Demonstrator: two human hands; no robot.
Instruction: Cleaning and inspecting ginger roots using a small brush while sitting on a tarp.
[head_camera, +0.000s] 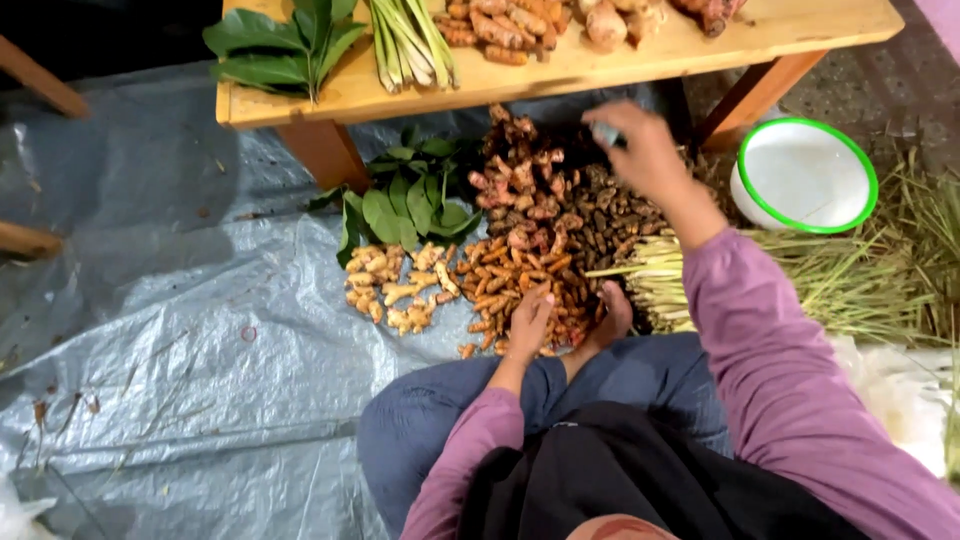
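While the left hand rests flat, fingers loosely together, on the orange turmeric pile, the right hand hovers beyond that pile, above the dark roots, fingers pinching a small pale object (too blurred to identify).

head cam | looks steeply down | close, perhaps seated
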